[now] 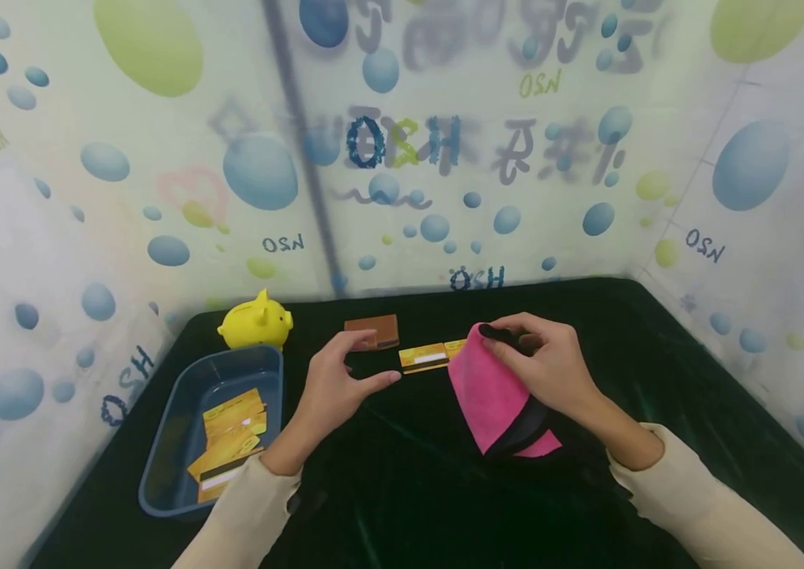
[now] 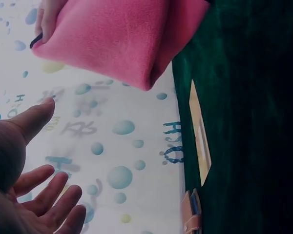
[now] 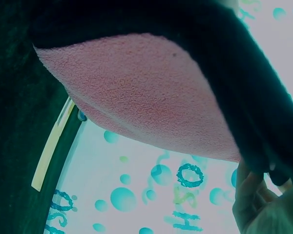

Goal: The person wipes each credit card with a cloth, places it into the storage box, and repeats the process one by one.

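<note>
My right hand [image 1: 547, 359] pinches a pink cloth [image 1: 487, 387] with a black edge by its upper corner. The cloth hangs above the dark table and partly hides a gold card in the head view. Left of it, my left hand [image 1: 334, 387] is held with thumb and fingers apart and nothing between them. Just beyond the thumb lies a gold card [image 1: 424, 358] with a dark stripe. Behind that hand sits a brown wallet [image 1: 380, 330]. The left wrist view shows the cloth [image 2: 112, 39] above and apart from the left hand [image 2: 34, 180].
At the left, a blue tray [image 1: 160, 466] holds several gold cards [image 1: 234, 423]. A yellow piggy bank [image 1: 256, 321] stands behind it. The dark green tablecloth [image 1: 416, 506] covers the table, with a patterned curtain [image 1: 402, 221] along the back and sides.
</note>
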Demonstrator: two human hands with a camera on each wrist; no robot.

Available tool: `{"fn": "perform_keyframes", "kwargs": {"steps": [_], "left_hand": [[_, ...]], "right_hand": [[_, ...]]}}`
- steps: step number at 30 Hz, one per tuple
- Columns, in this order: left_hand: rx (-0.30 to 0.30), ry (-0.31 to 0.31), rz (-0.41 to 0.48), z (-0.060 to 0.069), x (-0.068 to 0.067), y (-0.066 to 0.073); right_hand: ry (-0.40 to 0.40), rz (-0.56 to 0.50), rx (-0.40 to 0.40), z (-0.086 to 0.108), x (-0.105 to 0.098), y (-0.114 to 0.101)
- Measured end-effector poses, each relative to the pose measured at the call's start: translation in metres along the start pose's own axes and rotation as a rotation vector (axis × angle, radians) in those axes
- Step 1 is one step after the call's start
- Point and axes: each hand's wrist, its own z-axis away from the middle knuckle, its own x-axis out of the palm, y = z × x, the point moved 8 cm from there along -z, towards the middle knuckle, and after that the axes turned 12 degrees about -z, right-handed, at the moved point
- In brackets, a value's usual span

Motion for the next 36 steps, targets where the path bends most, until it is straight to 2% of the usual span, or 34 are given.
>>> {"fn": "perform_keyframes", "kwargs": {"steps": [5,11,17,22,27,32,36], "left_hand": [[-0.012,-0.041,0.024,-0.005,0.014,0.002],[-0.045,-0.102,0.055,-0.019,0.040,-0.004],[-0.097,-0.155,0.034,-0.029,0.059,-0.015],[-0.130,-0.223,0.023,-0.037,0.074,-0.024],[-0.177,-0.274,0.005,-0.044,0.088,-0.038],[-0.212,-0.303,-0.038,-0.049,0.096,-0.054],[-0.224,-0.334,-0.050,-0.052,0.101,-0.059]], "right_hand": [[0.002,0.002,-0.001,0.001,-0.001,-0.001],[0.008,0.021,0.013,0.002,-0.005,-0.002],[0.011,0.026,0.024,0.004,-0.006,-0.002],[0.022,0.047,0.057,0.005,-0.008,-0.001],[0.017,0.035,0.071,0.006,-0.008,-0.001],[0.009,0.024,0.076,0.006,-0.007,0.000],[0.012,0.025,0.084,0.006,-0.008,0.001]]}}
